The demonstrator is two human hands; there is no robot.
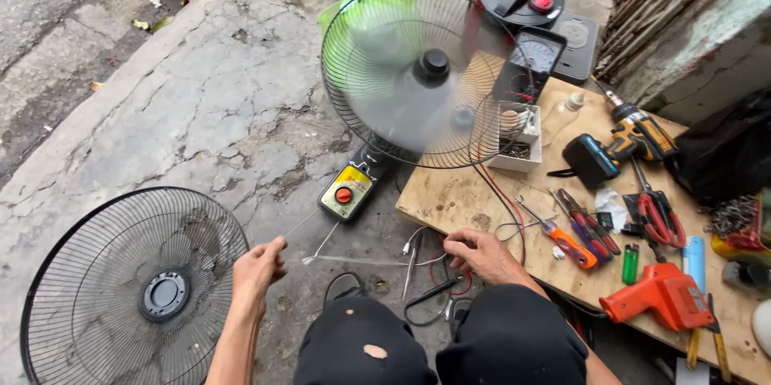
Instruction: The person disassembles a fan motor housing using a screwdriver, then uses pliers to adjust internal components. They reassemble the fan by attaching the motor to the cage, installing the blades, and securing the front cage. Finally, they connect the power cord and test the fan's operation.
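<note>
My left hand is closed in a pinching fist, forearm reaching forward. My right hand lies palm down, fingers curled, beside my knees.

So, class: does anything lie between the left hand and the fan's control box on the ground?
Nothing visible does. The left hand pinches a thin cord that runs over bare concrete to the control box; the loose fan guard lies off to the side.

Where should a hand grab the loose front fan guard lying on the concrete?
Take the front fan guard by its outer rim ring on the near right edge, beside the left hand. It lies flat, its thin wires likely bend, and that edge is probably the nearest.
</note>
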